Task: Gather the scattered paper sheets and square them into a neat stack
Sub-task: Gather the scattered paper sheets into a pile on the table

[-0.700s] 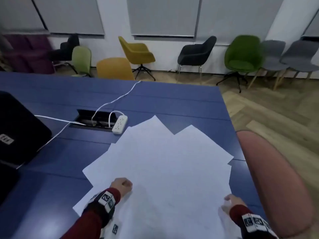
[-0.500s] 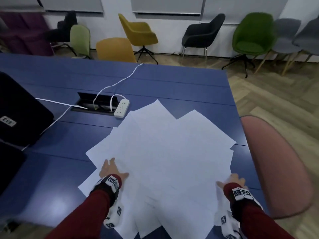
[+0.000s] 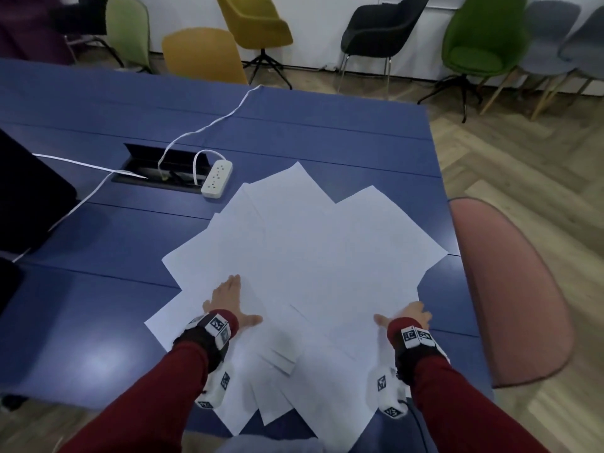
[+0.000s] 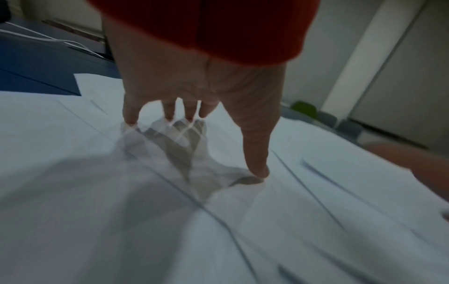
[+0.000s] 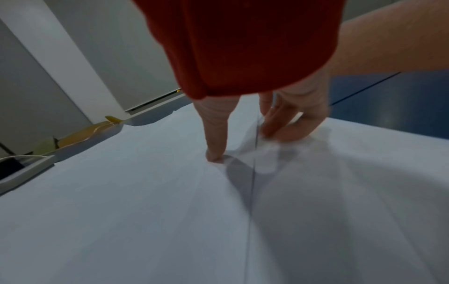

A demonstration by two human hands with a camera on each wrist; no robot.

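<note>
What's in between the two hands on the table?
Only white paper sheets, overlapping in a messy fan. The left hand and right hand press flat on them, as the head view shows.

A big blue table [image 3: 327, 125] has a white power strip [image 3: 216, 178] lying next to an open black cable box [image 3: 163, 171], and a white cord [image 3: 209, 124] runs from it over the far edge. A pink chair [image 3: 510, 289] stands at the right side of the table. By the far wall are a yellow chair [image 3: 258, 24], a black chair [image 3: 382, 27] and a green chair [image 3: 483, 37] on a wooden floor [image 3: 523, 158].
</note>
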